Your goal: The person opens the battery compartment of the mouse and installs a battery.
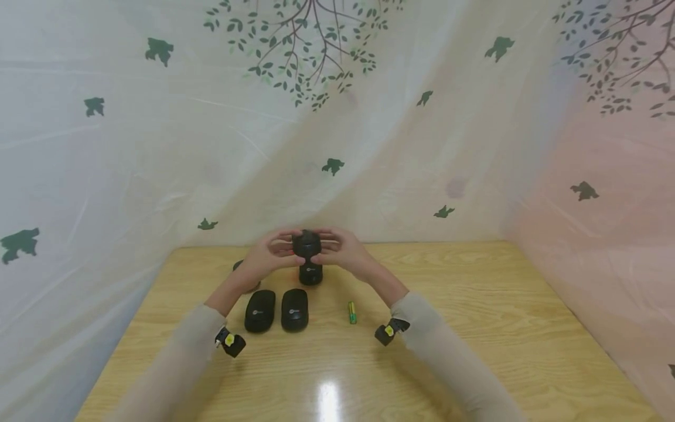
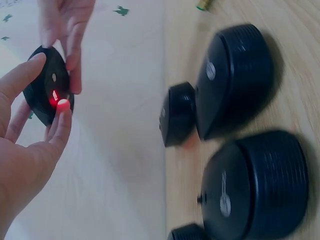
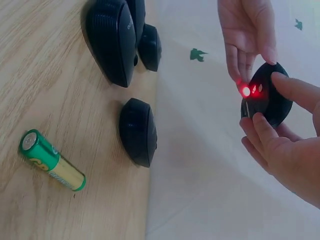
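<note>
A black computer mouse [image 1: 306,242] is held up off the table between both hands, its red sensor light glowing on the underside in the wrist views. My left hand [image 1: 274,256] grips one side, thumb on one edge and fingertips around the underside, one lit red. On the opposite side my right hand [image 1: 343,253] pinches the mouse [image 3: 280,95] between thumb and fingers. Just below the hands, another black mouse [image 1: 311,274] rests on the table. Two more mice [image 1: 260,311] lie side by side nearer the front, and one more [image 1: 238,265] is partly hidden behind the left wrist.
A green and yellow battery [image 1: 352,312] lies on the wooden table [image 1: 474,328] to the right of the mice. Behind the table's back edge hangs a pale curtain [image 1: 263,152] printed with leaves and branches.
</note>
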